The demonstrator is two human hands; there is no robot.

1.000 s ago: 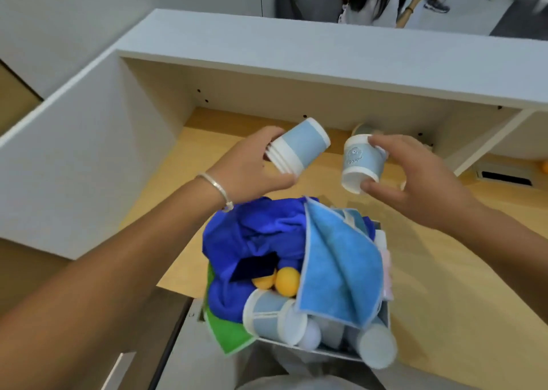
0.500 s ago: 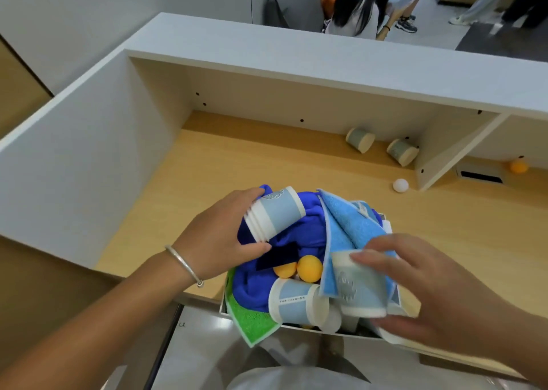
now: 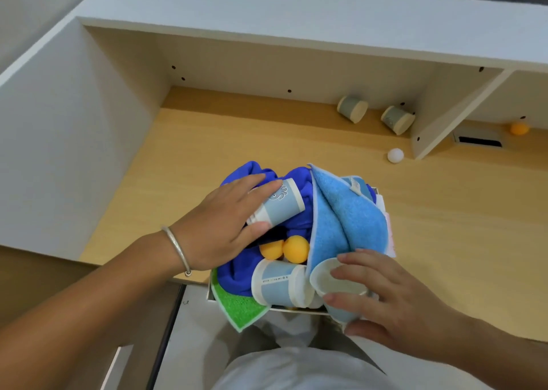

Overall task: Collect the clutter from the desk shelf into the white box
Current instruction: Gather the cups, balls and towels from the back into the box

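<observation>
The white box (image 3: 384, 208) sits at the desk's front edge, piled with a dark blue cloth (image 3: 237, 274), a light blue towel (image 3: 344, 214), a green cloth (image 3: 240, 306), orange balls (image 3: 293, 248) and a lying cup (image 3: 278, 283). My left hand (image 3: 219, 226) grips a blue paper cup (image 3: 280, 205) on top of the dark blue cloth. My right hand (image 3: 385, 297) holds another blue cup (image 3: 335, 286) at the box's near right corner, mouth facing up. Two cups (image 3: 353, 109) (image 3: 397, 120) lie on their sides at the back of the shelf, with a white ball (image 3: 395, 155) nearby.
A white divider panel (image 3: 444, 116) stands right of the two cups. Beyond it lie an orange ball (image 3: 519, 128) and a cable slot (image 3: 477, 140). A white side wall (image 3: 74, 128) bounds the desk on the left. A person's legs show at the top edge.
Both hands have come down from the shelf to the box, each with a cup. My left hand's cup now rests on the blue cloth; my right hand's cup sits at the box's near right corner.
</observation>
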